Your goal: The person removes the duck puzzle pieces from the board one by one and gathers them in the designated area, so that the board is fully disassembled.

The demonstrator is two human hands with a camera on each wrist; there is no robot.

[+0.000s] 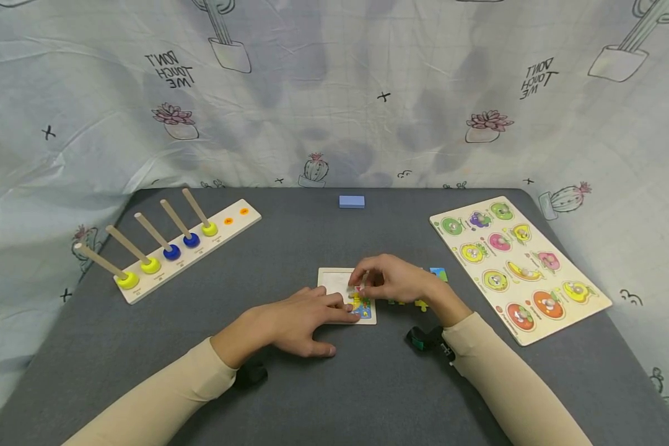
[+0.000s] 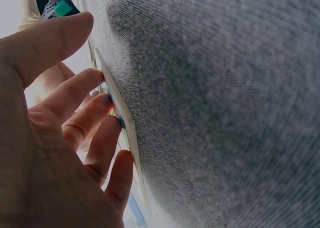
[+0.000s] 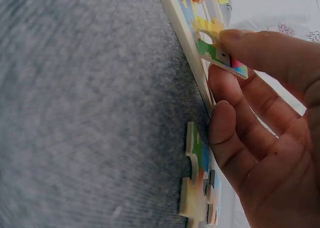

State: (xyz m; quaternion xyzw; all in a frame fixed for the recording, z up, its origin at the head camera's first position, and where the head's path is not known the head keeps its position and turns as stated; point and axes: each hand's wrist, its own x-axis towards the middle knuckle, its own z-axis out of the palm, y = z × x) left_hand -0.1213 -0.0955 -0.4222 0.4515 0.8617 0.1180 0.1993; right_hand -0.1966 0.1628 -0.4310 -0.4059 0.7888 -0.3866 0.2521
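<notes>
A small wooden puzzle board (image 1: 332, 279) lies mid-table, with colourful pieces fitted at its near right part. My left hand (image 1: 306, 317) rests its fingertips on the board, its fingers extended and the thumb spread out to the side. In the left wrist view those fingers (image 2: 102, 143) touch the board's edge and face. My right hand (image 1: 394, 277) is over the board's right side. Between thumb and fingers it pinches a puzzle piece (image 3: 214, 52), green with several other colours, tilted above the board in the right wrist view. Loose puzzle pieces (image 3: 199, 150) lie beside the board, partly hidden under the right forearm in the head view.
At the left stands a wooden peg stand (image 1: 181, 263) with yellow and blue rings on upright pegs. A large fruit puzzle board (image 1: 468, 297) lies at the right. Near the back edge sits a blue block (image 1: 352, 202). A patterned cloth (image 1: 334, 93) hangs behind the grey table (image 1: 290, 235).
</notes>
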